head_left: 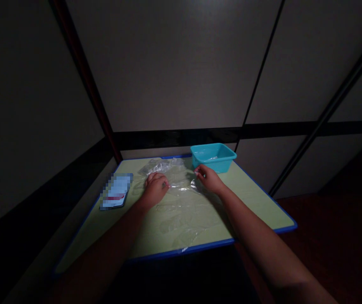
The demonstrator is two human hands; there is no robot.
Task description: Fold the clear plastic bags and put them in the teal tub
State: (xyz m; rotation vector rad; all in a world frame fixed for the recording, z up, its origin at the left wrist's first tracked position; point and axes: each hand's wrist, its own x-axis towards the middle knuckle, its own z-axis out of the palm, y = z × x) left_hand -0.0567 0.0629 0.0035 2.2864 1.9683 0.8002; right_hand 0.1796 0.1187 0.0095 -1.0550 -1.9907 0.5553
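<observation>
A clear plastic bag [183, 211] lies spread over the middle of the table, its near end reaching the front edge and its far end crumpled. My left hand [156, 188] is closed on the bag's left side, fingers curled and thumb toward the middle. On the other side, my right hand [208, 178] pinches the plastic between thumb and forefinger, just in front of the turquoise basin [214, 162]. Between both hands the film looks loose and wrinkled. Its exact edges are hard to make out in the dim light.
The light green table [257, 202] has a blue rim and stands against wall panels [174, 67]. A phone [116, 192], blurred out, lies at its left side. Something pale and small rests inside the basin at the back right. Dark red floor [326, 228] shows on the right.
</observation>
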